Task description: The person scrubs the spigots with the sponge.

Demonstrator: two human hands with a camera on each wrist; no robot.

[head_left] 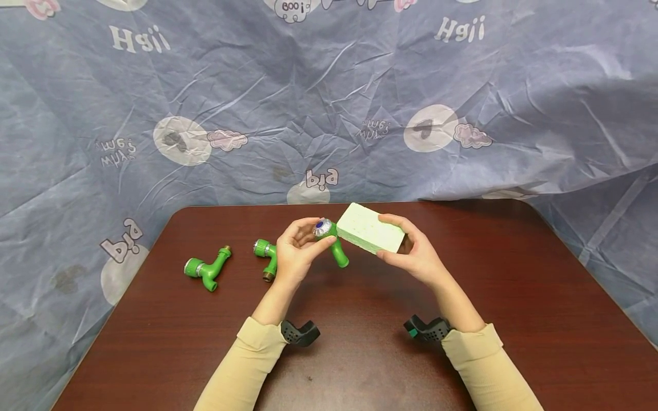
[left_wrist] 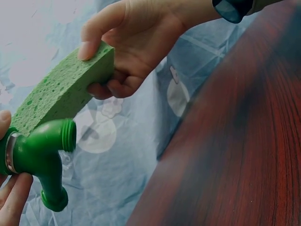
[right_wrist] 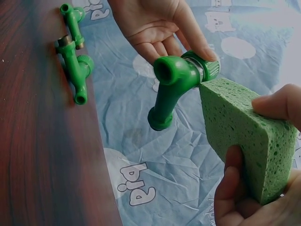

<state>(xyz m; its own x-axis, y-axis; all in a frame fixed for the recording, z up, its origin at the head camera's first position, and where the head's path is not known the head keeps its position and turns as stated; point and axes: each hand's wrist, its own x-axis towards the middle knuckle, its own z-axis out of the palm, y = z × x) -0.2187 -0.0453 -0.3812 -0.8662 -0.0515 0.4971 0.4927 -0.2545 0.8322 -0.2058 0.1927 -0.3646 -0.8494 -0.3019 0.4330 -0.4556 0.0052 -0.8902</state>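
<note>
Head view, L to R: two spare green taps (head_left: 208, 270) (head_left: 267, 260) on table (head_left: 514, 297) just left of left hand (head_left: 295, 251), which grips a third green tap (head_left: 333, 242) by its knob end above table. Right hand (head_left: 416, 254) grasps green sponge (head_left: 370, 228), corner touching tap head. Step, as judged: wiping tap w/ sponge; next calls for rubbing sponge along body while L hand turns it.

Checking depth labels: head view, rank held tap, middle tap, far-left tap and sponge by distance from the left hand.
1. Held tap, gripped in the left hand.
2. Middle tap, on the table just left of that hand.
3. Sponge, to its right, held by the right hand; close call with 2.
4. Far-left tap, farthest.
</note>
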